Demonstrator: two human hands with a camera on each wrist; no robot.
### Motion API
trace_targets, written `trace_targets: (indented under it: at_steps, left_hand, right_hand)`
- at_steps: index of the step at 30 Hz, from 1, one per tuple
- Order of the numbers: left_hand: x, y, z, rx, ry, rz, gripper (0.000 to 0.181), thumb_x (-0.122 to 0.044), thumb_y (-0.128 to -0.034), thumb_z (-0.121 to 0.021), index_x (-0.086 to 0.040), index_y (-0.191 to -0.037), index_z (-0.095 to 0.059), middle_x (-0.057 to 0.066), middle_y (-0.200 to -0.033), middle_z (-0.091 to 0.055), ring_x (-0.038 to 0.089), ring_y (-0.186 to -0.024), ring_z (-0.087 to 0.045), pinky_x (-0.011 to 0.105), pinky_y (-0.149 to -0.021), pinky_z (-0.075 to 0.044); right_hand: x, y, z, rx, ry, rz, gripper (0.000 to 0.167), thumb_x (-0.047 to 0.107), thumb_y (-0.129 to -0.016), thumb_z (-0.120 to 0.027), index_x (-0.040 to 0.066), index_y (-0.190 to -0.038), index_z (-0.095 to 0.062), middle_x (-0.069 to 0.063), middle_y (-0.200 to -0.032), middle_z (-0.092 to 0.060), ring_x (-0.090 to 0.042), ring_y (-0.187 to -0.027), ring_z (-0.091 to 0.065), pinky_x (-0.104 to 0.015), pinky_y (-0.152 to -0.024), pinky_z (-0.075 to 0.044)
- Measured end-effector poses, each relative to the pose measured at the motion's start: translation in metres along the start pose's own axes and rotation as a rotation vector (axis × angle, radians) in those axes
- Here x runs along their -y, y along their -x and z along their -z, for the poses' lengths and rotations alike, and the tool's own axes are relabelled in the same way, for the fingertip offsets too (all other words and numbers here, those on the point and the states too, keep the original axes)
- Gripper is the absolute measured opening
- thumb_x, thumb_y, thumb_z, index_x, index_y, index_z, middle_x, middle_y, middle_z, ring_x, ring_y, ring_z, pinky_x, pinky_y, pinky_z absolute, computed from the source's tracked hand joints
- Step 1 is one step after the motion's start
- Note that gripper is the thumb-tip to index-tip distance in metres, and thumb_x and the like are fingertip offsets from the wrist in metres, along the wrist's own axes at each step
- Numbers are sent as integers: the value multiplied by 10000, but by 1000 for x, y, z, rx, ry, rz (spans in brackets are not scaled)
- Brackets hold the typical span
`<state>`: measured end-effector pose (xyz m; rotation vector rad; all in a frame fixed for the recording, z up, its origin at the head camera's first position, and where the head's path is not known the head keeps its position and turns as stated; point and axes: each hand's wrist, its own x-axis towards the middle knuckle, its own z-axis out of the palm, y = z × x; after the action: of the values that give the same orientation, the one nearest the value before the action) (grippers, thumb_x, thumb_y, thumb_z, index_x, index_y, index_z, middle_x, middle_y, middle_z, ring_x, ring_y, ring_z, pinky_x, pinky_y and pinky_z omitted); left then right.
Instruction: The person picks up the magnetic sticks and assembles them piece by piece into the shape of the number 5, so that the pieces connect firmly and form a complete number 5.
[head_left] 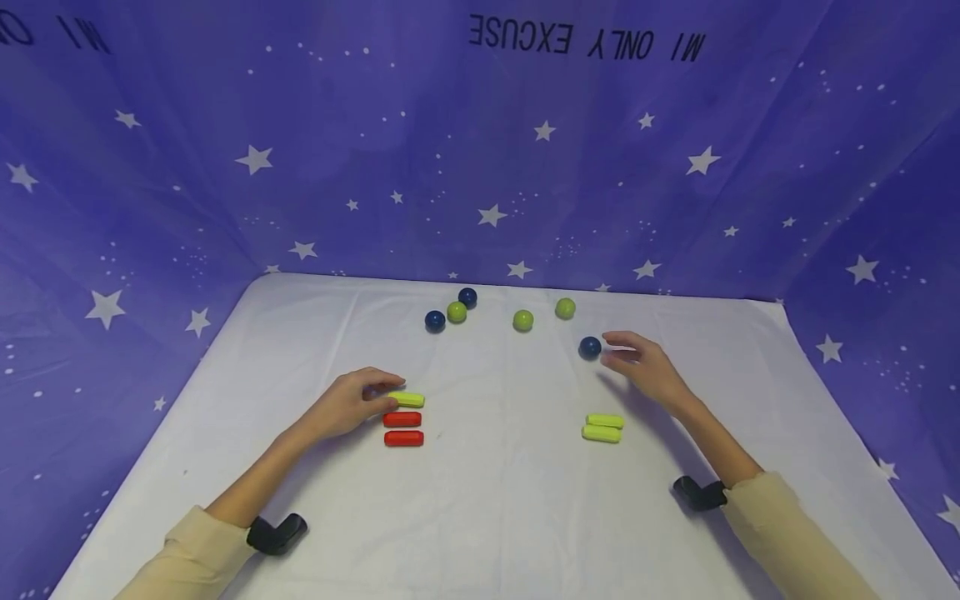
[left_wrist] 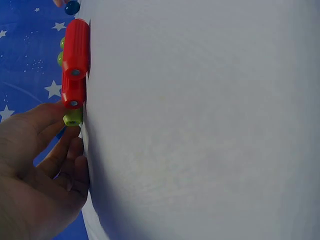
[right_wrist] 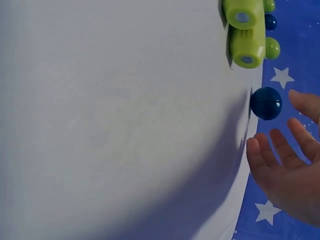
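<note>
Currently, from my distant post, I'm watching a white cloth (head_left: pixel 495 508) with a lone blue ball (head_left: pixel 590 348) lying on it. Right of that ball, the right hand (head_left: pixel 647 367) is hovering just beside it, thumb and fingers spreading apart, not touching it. Left of the ball and nearer the wearer, the left hand (head_left: pixel 352 404) is curving around one end of a lime rod (head_left: pixel 411 400); its thumb is overlapping the rod, but I'm not managing to tell whether the fingers are pinching.

For a steady pick, I'd be bringing thumb and fingertips to the ball's widest part from both sides together, since a one-sided touch is probably setting it rolling. On the left, I'd be keeping the fingers clear of the two red rods (head_left: pixel 403 438) lying nearer the wearer.

The ball is looking glossy, a thin seam running round it. The rods are looking like smooth plastic, faceted, the red ones showing ridges and greyish round end insets. Two more lime rods (head_left: pixel 602 434) are lying side by side, nearer the wearer than the ball; two green balls (head_left: pixel 566 308) are resting beyond it, leftward.
</note>
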<state>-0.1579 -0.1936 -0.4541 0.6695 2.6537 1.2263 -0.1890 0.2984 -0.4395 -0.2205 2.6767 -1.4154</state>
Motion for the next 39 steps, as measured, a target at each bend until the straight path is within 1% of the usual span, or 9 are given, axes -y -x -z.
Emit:
trace_targets:
  at_steps: [3,8,14,17,21,25,29,33,39]
  left_hand:
    - [1,-2,0,7,-2,-6,311,-106,-906,-728,-46,-1210,-705,60,-1156,-679,267,-1090,-603,486,-930,-465]
    - [1,-5,0,28,7,1,268,-86,-906,-715,-52,-1172,-722,46,-1109,-685,256,-1053,-601,493,-935,-460]
    - [-1,-7,0,52,-12,6,249,-75,-906,-706,-51,-1153,-726,26,-1068,-674,217,-974,-581,438,-882,-475]
    - [-2,-9,0,51,-40,7,241,-72,-902,-710,-53,-1141,-727,18,-1045,-667,203,-938,-568,408,-851,-479]
    - [-5,-13,0,30,-52,0,228,-56,-894,-719,-46,-1122,-726,29,-1027,-667,200,-913,-572,396,-833,-486]
    - [-11,-23,-1,4,-50,-3,219,-45,-897,-719,-32,-1115,-723,51,-1034,-672,207,-906,-577,396,-840,-494]
    - [-19,-37,-5,-17,-42,13,220,-49,-901,-714,-30,-1120,-726,57,-1027,-670,208,-892,-578,384,-835,-502]
    - [-27,-51,-10,-22,-20,13,229,-36,-899,-710,-25,-1128,-724,64,-1014,-669,212,-889,-592,371,-828,-508]
    - [-36,-68,-20,-13,-14,-19,228,-21,-898,-705,-2,-1125,-720,72,-984,-666,207,-862,-587,348,-801,-505]
  right_hand:
    - [0,-6,-3,15,-5,-1,536,194,-979,-665,-9,-1437,-474,-244,-1458,-459,-436,-1268,-507,-579,-1023,-397]
    - [1,-14,-6,25,4,-34,562,180,-970,-676,-4,-1453,-455,-254,-1474,-435,-456,-1288,-476,-580,-1025,-395]
    - [-1,-23,-10,8,28,-62,539,166,-960,-686,2,-1433,-485,-242,-1455,-467,-448,-1287,-479,-563,-1023,-406]
    - [0,-25,-12,-4,37,-72,516,174,-955,-693,8,-1411,-516,-226,-1434,-498,-438,-1282,-487,-560,-1020,-409]
    - [0,-28,-14,-9,46,-102,473,200,-952,-700,20,-1367,-562,-206,-1408,-527,-422,-1283,-488,-557,-1006,-418]
    - [2,-30,-14,-4,46,-131,451,215,-951,-702,32,-1345,-582,-194,-1400,-534,-408,-1291,-482,-552,-1005,-420]
    - [3,-30,-12,-8,39,-125,444,180,-946,-705,15,-1340,-582,-205,-1381,-544,-405,-1276,-494,-546,-1008,-417]
    - [3,-30,-12,-21,44,-134,436,160,-936,-712,10,-1327,-590,-208,-1358,-561,-399,-1260,-512,-539,-1001,-424]
    - [4,-28,-15,-23,33,-152,436,155,-929,-712,1,-1318,-592,-213,-1339,-574,-397,-1244,-525,-529,-998,-425]
